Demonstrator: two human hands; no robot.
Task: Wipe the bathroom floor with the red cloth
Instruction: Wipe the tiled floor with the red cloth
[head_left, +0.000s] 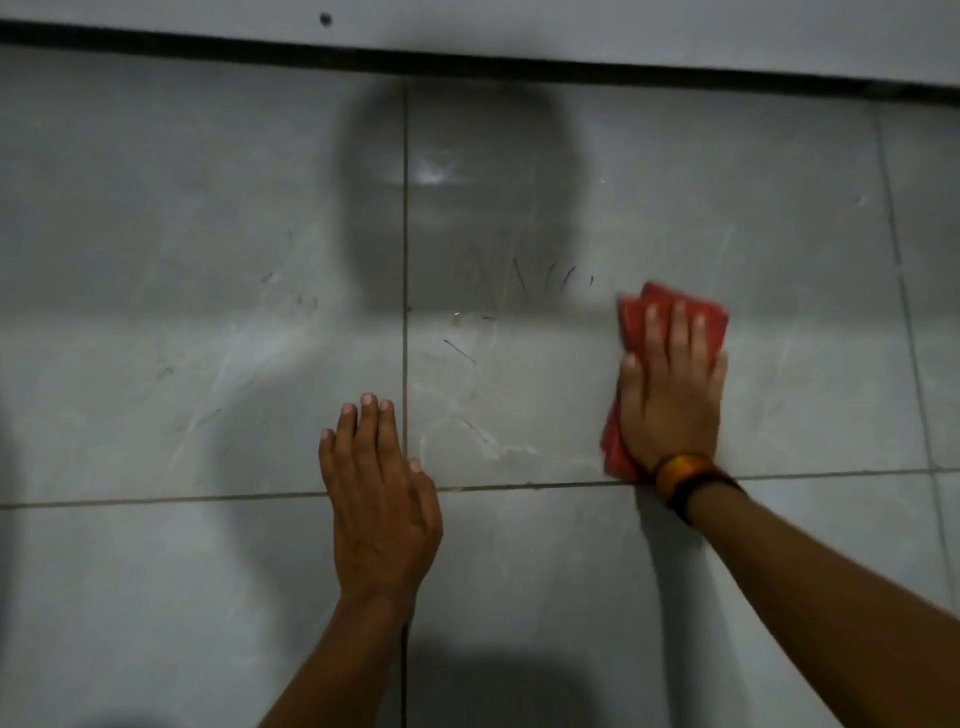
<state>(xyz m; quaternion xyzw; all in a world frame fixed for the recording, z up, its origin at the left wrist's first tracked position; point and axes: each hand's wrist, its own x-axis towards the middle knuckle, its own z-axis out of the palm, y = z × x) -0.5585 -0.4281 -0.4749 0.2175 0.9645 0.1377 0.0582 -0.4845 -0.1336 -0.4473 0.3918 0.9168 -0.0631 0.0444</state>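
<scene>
Down on the grey tiled floor (571, 571), two bare hands and one red cloth (670, 317) are at work. Pressed flat over the cloth, the right hand (670, 395) has its fingers spread and straight, so the grip is an open palm pinning the fabric to the tile rather than closing round it; red shows past the fingertips at 12 o'clock and along the thumb side toward 7 o'clock. One orange and dark band (685, 478) sits on that wrist. The left hand (379, 493) lies flat on the floor at about 8 o'clock from the cloth, well apart from it, fingers together and holding nothing. It rests over the crossing of two grout lines (405, 260). Several short dark pen-like marks (545, 278) streak the tile at roughly 10 o'clock from the cloth, near it. One dark strip (467, 60) runs along the floor's far edge at 12 o'clock, under a pale panel. No writing can be read anywhere.
</scene>
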